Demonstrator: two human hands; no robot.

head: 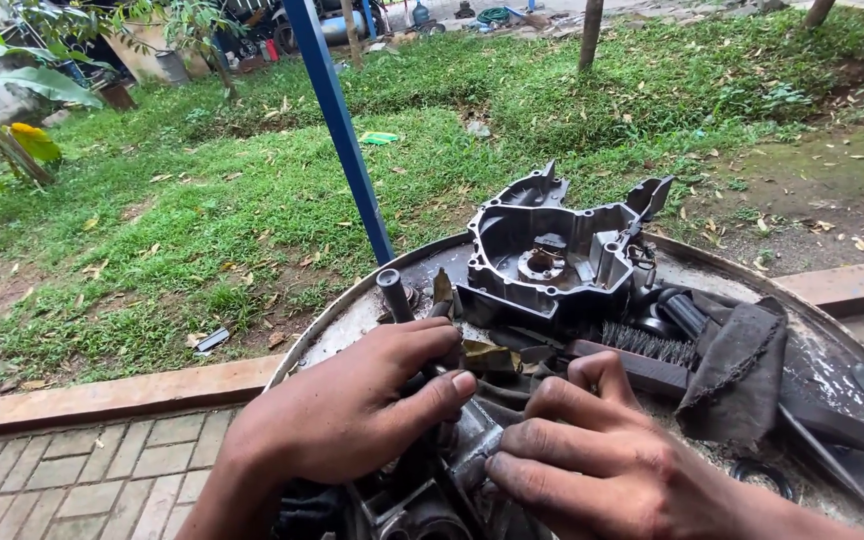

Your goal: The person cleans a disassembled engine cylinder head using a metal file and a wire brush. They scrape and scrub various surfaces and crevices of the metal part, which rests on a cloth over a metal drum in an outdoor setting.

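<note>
Outdoors, grass and fallen leaves behind, brick paving below, blue pole (337, 120) slanting up past a round metal tray (352, 320) serving as bench; on tray, far side: grey cast engine case half (552, 255), open face up, bearing seat visible in centre; right of it a black brush (642, 350) with bristles up and a dirty rag (737, 375) draped over dark tools; short dark tube (392, 292) standing near left rim. Near edge, between both hands: greasy engine part (432, 490), mostly covered, details hard to read. Left hand (342, 415) curled over top of that part, thumb extended toward the right, fingers wrapped down around something dark; exact grip hidden. Right hand (592, 465) beside it, nearly touching, fingers bent and pressed together against the part's right side, fingertips black with grease; whether pinching a small item, cannot tell. Step in hand, as a judgement: working or holding a component on the near part, likely seating or freeing something by finger force, mid-stage of cleaning or strip-down given the brush and rag at hand. Next move likely calls for: steady counter-hold with left, firm controlled force from right, care against slipping on grease; keeping loose bits inside tray rim.
</note>
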